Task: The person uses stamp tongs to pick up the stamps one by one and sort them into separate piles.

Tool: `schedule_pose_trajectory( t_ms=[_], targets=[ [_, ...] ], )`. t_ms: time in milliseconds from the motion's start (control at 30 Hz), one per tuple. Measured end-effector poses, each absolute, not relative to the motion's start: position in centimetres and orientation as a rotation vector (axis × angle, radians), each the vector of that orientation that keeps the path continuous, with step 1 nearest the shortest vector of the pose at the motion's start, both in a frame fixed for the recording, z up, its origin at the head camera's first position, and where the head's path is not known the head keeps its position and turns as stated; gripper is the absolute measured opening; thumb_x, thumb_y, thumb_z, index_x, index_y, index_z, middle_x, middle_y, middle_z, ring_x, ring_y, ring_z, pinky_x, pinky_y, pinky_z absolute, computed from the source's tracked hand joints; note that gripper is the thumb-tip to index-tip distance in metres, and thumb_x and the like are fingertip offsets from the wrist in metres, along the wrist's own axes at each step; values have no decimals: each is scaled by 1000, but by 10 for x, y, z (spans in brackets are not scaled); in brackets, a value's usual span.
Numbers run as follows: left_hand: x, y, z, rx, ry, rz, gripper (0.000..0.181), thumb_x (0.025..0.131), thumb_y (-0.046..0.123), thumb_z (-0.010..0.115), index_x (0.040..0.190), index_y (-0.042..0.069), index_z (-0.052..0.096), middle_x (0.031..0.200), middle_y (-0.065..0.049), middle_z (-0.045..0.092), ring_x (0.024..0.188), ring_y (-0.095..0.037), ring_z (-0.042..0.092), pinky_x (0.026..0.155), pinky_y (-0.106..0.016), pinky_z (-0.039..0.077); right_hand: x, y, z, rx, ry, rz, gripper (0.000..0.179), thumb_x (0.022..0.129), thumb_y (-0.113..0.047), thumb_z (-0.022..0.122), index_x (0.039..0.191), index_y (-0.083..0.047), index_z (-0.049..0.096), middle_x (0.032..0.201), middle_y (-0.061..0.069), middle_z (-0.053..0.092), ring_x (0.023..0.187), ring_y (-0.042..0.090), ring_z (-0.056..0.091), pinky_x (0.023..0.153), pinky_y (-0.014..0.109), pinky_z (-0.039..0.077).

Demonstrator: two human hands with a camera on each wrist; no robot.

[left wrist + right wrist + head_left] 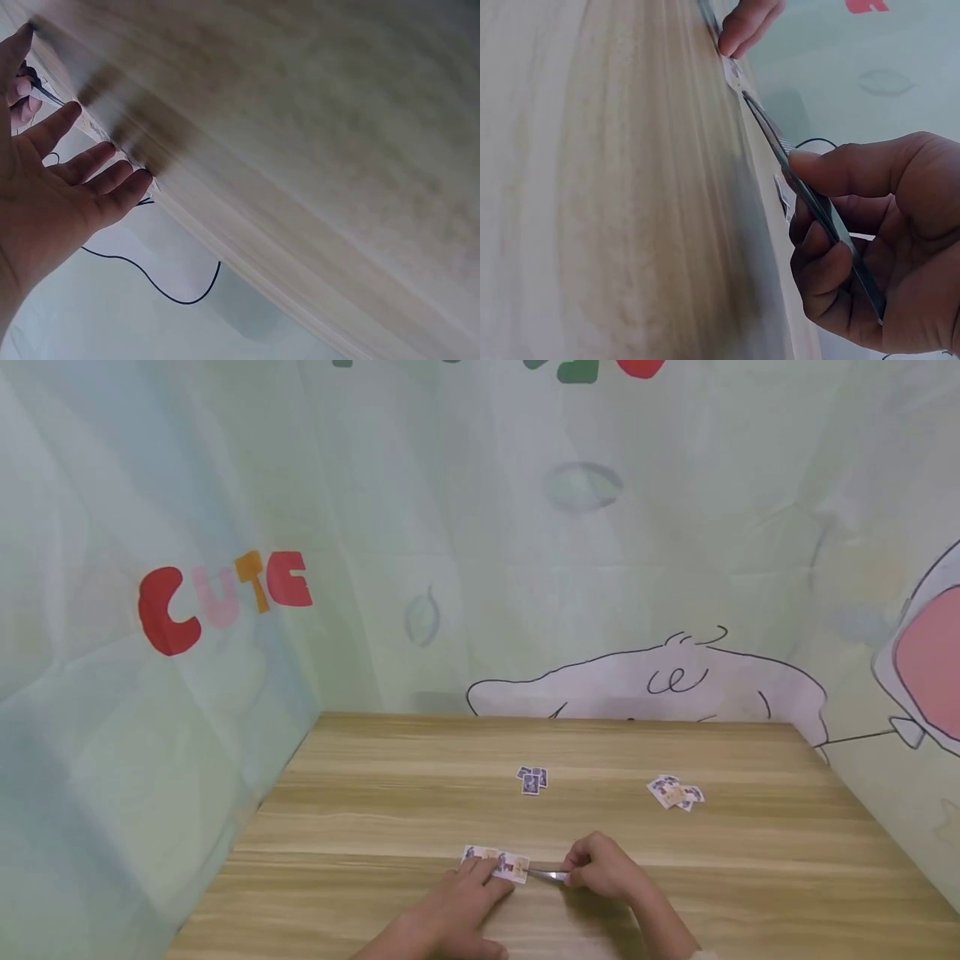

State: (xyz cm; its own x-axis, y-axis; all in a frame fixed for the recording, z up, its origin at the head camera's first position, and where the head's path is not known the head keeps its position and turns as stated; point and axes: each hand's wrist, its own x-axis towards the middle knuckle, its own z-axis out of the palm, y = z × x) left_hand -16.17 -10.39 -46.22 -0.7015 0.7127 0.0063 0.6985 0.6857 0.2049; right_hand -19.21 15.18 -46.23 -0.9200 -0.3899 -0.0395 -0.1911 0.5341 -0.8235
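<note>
Two small printed stamps lie end to end on the wooden table in front of me. My left hand rests its fingertips on them, fingers extended and spread, partly covering the left one. In the left wrist view this hand has its fingertips down at the tabletop. Metal tweezers are pinched in my right hand, their tips at the right end of the right stamp. The right wrist view shows the thumb and fingers of that hand around the tweezers, tips close together.
Dark blue stamps lie in a small overlapping group farther back. A loose pile of paler stamps sits at the back right. Printed cloth hangs behind the wooden table and along its sides.
</note>
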Motion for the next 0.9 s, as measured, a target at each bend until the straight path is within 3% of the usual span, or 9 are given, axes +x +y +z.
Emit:
schedule_pose_trajectory(
  t_ms=[533,733,900],
  targets=[
    [-158,-111,-456,1166,2863,321,68,71,52,69,126,15,56,130,-15,46,119,-29,43,95,-46,39,-177,166,-461,-407,2471,-1445,9,70,0,66,77,4,64,67,1,56,63,18,49,58,29,41],
    [-159,-116,-456,1159,2963,297,68,71,49,69,126,13,55,116,-6,51,106,-23,48,87,-45,43,-175,171,-461,-403,2498,-1462,8,69,2,65,77,2,65,68,1,57,64,18,50,58,30,42],
    [-161,-120,-455,1108,2969,261,65,72,50,67,125,15,56,114,-4,51,104,-21,47,85,-45,43,-171,178,-462,-381,2504,-1478,9,69,2,65,78,2,65,68,2,57,64,18,49,58,29,42]
  ],
)
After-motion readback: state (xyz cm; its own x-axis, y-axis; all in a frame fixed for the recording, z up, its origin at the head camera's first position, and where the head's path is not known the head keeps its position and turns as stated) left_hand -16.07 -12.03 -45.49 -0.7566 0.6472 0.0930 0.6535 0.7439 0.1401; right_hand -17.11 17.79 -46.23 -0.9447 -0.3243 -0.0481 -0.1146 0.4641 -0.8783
